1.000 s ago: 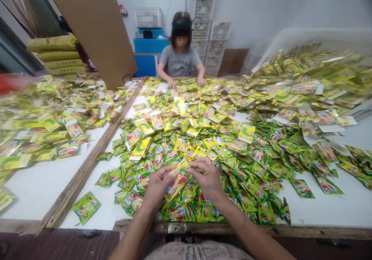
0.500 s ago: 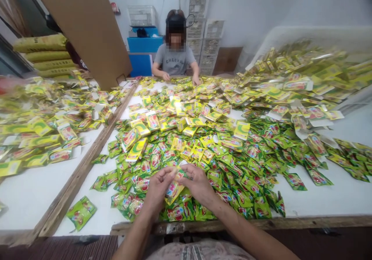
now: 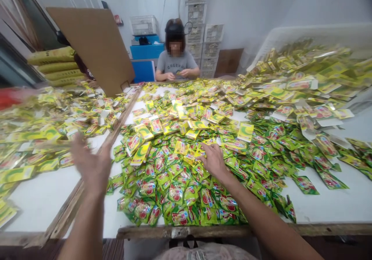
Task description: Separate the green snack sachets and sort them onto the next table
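My left hand, smeared by motion, hovers over the wooden divider strip with its fingers spread and nothing visible in them. Small yellow cartons lie beyond it to the left. My right hand reaches into the middle of the heap, thumb and fingers apart at some small yellow packets; its fingertips are partly hidden. Around and below it spread shiny green packets with red pictures. More yellow cartons rest on top of the green heap.
Across the table sits a person in a grey shirt, both hands at a small yellow item. A cardboard sheet stands upright at the back left. On the right, a translucent bin spills yellow cartons. Wooden edging borders the table's front.
Both hands were together on a yellow carton. They have parted: the left swung left over the divider, without the carton visible, and the right moved forward onto the heap.
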Demonstrator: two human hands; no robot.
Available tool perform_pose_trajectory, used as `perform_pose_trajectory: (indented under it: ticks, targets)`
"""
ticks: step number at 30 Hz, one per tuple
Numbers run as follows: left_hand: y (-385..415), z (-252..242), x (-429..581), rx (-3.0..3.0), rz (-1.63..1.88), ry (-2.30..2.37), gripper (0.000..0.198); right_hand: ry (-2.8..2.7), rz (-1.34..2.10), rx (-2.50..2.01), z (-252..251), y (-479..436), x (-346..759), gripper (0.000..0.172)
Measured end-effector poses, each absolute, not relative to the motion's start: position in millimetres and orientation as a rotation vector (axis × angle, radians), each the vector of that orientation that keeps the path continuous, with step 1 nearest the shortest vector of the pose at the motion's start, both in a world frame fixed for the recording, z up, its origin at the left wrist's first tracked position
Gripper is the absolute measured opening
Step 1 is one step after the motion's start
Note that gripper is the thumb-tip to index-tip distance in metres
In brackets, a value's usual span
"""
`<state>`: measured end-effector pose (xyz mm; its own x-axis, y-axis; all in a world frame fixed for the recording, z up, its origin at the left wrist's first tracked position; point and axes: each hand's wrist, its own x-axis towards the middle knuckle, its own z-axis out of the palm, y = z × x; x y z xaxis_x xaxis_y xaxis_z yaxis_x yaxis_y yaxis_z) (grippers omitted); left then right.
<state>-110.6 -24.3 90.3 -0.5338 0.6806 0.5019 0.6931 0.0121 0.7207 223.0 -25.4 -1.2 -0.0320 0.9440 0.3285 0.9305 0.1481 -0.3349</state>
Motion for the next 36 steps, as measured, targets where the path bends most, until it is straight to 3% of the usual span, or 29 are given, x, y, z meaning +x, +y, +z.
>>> perform_pose_trajectory:
  ticks: [3,6,9,12,18,23,27,31,36]
  targets:
    - [-39,68,-46,-2.195,-1.239,-2.289,0.033,-2.009,-0.008,-1.779,-8,-29,220,0.034]
    - [-53,32,2,-2.747,-0.797,-2.048,0.027,-1.980,0.005,-1.737,-8,-37,223,0.023]
    - [-56,8,14,-2.778,-0.679,-2.038,0.033,-1.953,0.057,-1.673,-5,-44,232,0.016]
    - [-49,4,5,-2.651,-0.941,-2.299,0.031,-1.779,0.282,-1.630,1,-48,235,0.017]
    - [-51,18,8,-2.670,-2.039,-2.780,0.036,-1.285,1.130,-1.324,18,-52,202,0.032]
    - [-64,20,18,-2.658,-2.434,-2.820,0.032,-1.386,1.210,-1.265,13,-56,181,0.023]
    - [-67,15,16,-3.009,-2.183,-2.498,0.027,-1.426,1.195,-1.253,8,-64,179,0.016]
    - [-65,13,12,-3.132,-2.067,-2.416,0.035,-1.425,1.326,-1.259,9,-72,177,0.026]
    - [-50,35,-10,-3.179,-1.364,-2.508,0.052,-1.536,1.255,-1.465,14,-74,179,0.037]
